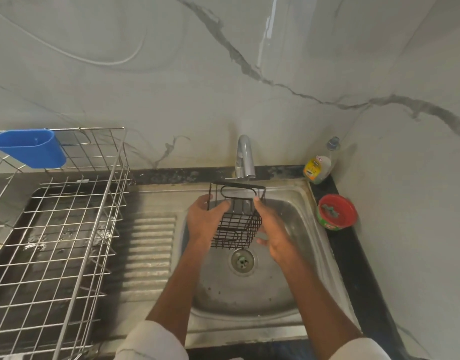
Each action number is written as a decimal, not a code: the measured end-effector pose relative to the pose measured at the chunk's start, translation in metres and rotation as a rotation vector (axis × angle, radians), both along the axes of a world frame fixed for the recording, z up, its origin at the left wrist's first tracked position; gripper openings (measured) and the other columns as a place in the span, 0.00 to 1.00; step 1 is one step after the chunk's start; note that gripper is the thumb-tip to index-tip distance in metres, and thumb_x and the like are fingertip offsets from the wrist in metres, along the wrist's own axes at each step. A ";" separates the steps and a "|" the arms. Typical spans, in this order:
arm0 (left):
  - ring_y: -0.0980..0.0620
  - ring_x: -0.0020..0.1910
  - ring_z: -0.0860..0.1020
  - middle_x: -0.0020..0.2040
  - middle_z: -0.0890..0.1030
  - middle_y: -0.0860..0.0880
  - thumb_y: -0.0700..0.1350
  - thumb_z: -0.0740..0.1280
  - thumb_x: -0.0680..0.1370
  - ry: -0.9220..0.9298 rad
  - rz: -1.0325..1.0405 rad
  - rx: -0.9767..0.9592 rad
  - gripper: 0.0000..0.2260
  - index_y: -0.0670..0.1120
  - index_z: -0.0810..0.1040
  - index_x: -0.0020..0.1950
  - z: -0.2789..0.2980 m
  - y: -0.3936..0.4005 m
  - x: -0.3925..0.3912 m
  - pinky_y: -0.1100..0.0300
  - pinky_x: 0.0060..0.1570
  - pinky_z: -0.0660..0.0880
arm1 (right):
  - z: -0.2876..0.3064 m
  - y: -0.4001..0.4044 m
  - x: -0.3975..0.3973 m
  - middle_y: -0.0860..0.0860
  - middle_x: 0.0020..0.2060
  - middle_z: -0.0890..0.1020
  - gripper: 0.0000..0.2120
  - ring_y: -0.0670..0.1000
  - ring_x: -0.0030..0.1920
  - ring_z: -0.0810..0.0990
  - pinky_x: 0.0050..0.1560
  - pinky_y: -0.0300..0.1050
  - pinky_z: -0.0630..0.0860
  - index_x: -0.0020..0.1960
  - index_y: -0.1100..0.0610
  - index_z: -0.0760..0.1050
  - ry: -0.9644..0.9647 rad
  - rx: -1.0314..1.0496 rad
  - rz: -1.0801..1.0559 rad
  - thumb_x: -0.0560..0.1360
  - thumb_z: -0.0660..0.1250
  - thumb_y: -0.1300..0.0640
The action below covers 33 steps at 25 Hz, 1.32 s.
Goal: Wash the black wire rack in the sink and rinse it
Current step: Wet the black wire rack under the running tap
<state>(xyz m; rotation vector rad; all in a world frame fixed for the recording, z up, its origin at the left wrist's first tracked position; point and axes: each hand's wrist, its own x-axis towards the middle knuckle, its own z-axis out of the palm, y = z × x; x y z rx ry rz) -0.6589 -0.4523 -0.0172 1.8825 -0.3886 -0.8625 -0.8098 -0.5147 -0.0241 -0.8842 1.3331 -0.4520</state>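
The black wire rack (pixel 236 224) is held over the steel sink (pixel 296 203), just under the spout of the chrome tap (pixel 244 158). My left hand (pixel 204 219) grips its left side, thumb hooked over the wires. My right hand (pixel 271 227) holds its right side, with the fingers wrapped round behind it. The rack tilts with its open top toward the tap. A thin stream of water seems to fall onto its upper edge. The drain (pixel 242 260) lies directly below the rack.
A steel dish-drying rack (pixel 54 229) with a blue plastic cup holder (pixel 31 152) stands at the left, beside the ribbed drainboard (pixel 148 250). A dish soap bottle (pixel 318 165) and a red tub holding a scrubber (pixel 336 210) sit on the black counter at the right.
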 end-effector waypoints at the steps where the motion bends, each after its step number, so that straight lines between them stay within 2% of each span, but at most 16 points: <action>1: 0.50 0.62 0.83 0.65 0.85 0.50 0.63 0.80 0.65 -0.031 -0.061 0.010 0.36 0.51 0.80 0.71 0.003 -0.001 -0.005 0.50 0.64 0.81 | -0.003 -0.003 -0.007 0.49 0.65 0.78 0.38 0.54 0.64 0.76 0.51 0.52 0.76 0.71 0.45 0.72 0.021 0.011 -0.005 0.68 0.71 0.26; 3: 0.55 0.56 0.84 0.61 0.86 0.51 0.58 0.80 0.69 -0.054 -0.142 0.004 0.30 0.50 0.82 0.68 0.005 -0.006 -0.015 0.61 0.53 0.81 | -0.008 -0.009 -0.022 0.50 0.64 0.80 0.42 0.54 0.63 0.77 0.52 0.54 0.78 0.70 0.45 0.73 0.049 0.027 -0.040 0.63 0.75 0.26; 4: 0.57 0.53 0.83 0.59 0.86 0.52 0.56 0.80 0.70 -0.053 -0.161 -0.010 0.26 0.49 0.82 0.66 0.003 -0.009 -0.021 0.65 0.47 0.78 | -0.008 -0.011 -0.029 0.50 0.63 0.81 0.40 0.55 0.62 0.77 0.55 0.55 0.79 0.69 0.44 0.74 0.052 0.017 -0.052 0.63 0.76 0.26; 6: 0.58 0.52 0.82 0.56 0.85 0.53 0.54 0.80 0.72 -0.035 -0.188 -0.016 0.22 0.49 0.82 0.63 0.002 -0.012 -0.025 0.65 0.44 0.75 | -0.003 -0.013 -0.037 0.49 0.61 0.81 0.30 0.55 0.62 0.77 0.60 0.57 0.79 0.64 0.42 0.77 0.045 -0.023 -0.048 0.67 0.76 0.31; 9: 0.54 0.51 0.81 0.53 0.83 0.53 0.51 0.78 0.74 0.057 -0.160 -0.027 0.15 0.52 0.79 0.57 -0.003 -0.005 -0.015 0.54 0.47 0.80 | 0.004 -0.011 -0.029 0.47 0.57 0.83 0.22 0.52 0.61 0.79 0.61 0.56 0.78 0.61 0.43 0.79 0.024 -0.065 0.022 0.70 0.77 0.37; 10: 0.51 0.55 0.80 0.57 0.81 0.52 0.50 0.78 0.74 0.111 -0.130 -0.038 0.19 0.51 0.77 0.61 -0.002 0.000 -0.011 0.49 0.52 0.81 | 0.004 -0.008 -0.021 0.47 0.57 0.84 0.24 0.52 0.60 0.80 0.60 0.55 0.78 0.62 0.45 0.79 0.014 -0.073 0.037 0.69 0.78 0.37; 12: 0.46 0.65 0.75 0.67 0.72 0.51 0.52 0.79 0.75 0.207 -0.069 -0.028 0.34 0.52 0.67 0.77 -0.007 0.010 0.003 0.39 0.61 0.79 | 0.002 -0.002 -0.003 0.48 0.60 0.84 0.38 0.52 0.61 0.82 0.59 0.56 0.79 0.66 0.47 0.78 0.017 -0.102 0.069 0.61 0.79 0.31; 13: 0.45 0.67 0.74 0.69 0.71 0.51 0.52 0.78 0.75 0.217 -0.058 -0.035 0.38 0.54 0.64 0.80 -0.009 0.015 0.009 0.37 0.63 0.78 | -0.003 0.001 0.004 0.49 0.62 0.83 0.46 0.53 0.61 0.82 0.60 0.58 0.80 0.68 0.47 0.76 0.036 -0.116 0.082 0.56 0.79 0.27; 16: 0.51 0.60 0.78 0.65 0.77 0.53 0.52 0.77 0.77 0.169 -0.070 -0.093 0.32 0.52 0.68 0.78 -0.010 0.021 0.015 0.42 0.61 0.78 | -0.012 0.005 0.010 0.50 0.63 0.83 0.54 0.54 0.60 0.83 0.57 0.58 0.82 0.71 0.46 0.74 0.075 -0.143 0.064 0.51 0.78 0.23; 20: 0.52 0.67 0.77 0.64 0.80 0.59 0.59 0.75 0.79 0.032 -0.201 -0.121 0.25 0.54 0.74 0.73 0.001 0.011 -0.009 0.44 0.70 0.74 | -0.020 -0.003 -0.012 0.52 0.64 0.82 0.53 0.55 0.58 0.84 0.45 0.56 0.86 0.73 0.41 0.69 0.070 -0.161 -0.119 0.52 0.81 0.26; 21: 0.54 0.67 0.77 0.64 0.80 0.59 0.63 0.73 0.78 0.015 -0.249 -0.126 0.24 0.54 0.76 0.70 0.000 0.006 -0.017 0.46 0.72 0.73 | -0.016 -0.005 -0.020 0.51 0.64 0.82 0.48 0.54 0.58 0.84 0.42 0.55 0.86 0.71 0.40 0.71 0.057 -0.170 -0.161 0.55 0.81 0.28; 23: 0.53 0.70 0.77 0.70 0.81 0.56 0.66 0.71 0.79 -0.017 -0.321 -0.115 0.28 0.54 0.76 0.75 -0.001 -0.001 -0.031 0.48 0.73 0.72 | -0.005 -0.009 -0.036 0.48 0.60 0.83 0.32 0.52 0.57 0.83 0.39 0.51 0.84 0.65 0.41 0.76 0.026 -0.194 -0.214 0.63 0.80 0.37; 24: 0.53 0.71 0.77 0.70 0.81 0.55 0.64 0.69 0.81 -0.027 -0.349 -0.115 0.25 0.54 0.76 0.75 -0.001 -0.002 -0.038 0.51 0.71 0.72 | -0.001 -0.011 -0.043 0.47 0.58 0.83 0.25 0.51 0.57 0.82 0.39 0.50 0.82 0.61 0.42 0.78 0.008 -0.204 -0.223 0.66 0.78 0.40; 26: 0.54 0.68 0.78 0.68 0.82 0.56 0.59 0.67 0.84 -0.050 -0.364 -0.119 0.19 0.55 0.77 0.74 -0.003 -0.003 -0.045 0.53 0.68 0.73 | 0.003 -0.015 -0.050 0.46 0.57 0.83 0.20 0.51 0.57 0.81 0.41 0.50 0.83 0.58 0.42 0.79 0.007 -0.238 -0.188 0.68 0.77 0.41; 28: 0.56 0.66 0.79 0.65 0.83 0.57 0.60 0.69 0.83 -0.031 -0.310 -0.137 0.19 0.56 0.78 0.71 -0.009 0.003 -0.043 0.47 0.71 0.74 | 0.004 -0.018 -0.049 0.46 0.59 0.82 0.23 0.51 0.58 0.81 0.42 0.50 0.84 0.60 0.42 0.79 0.021 -0.238 -0.101 0.67 0.77 0.38; 33: 0.54 0.68 0.75 0.68 0.77 0.58 0.63 0.73 0.79 0.078 -0.171 -0.163 0.29 0.53 0.72 0.76 -0.008 0.009 -0.038 0.44 0.73 0.71 | 0.005 -0.020 -0.036 0.49 0.63 0.78 0.41 0.51 0.57 0.80 0.34 0.43 0.83 0.69 0.44 0.74 0.112 -0.123 0.186 0.61 0.78 0.29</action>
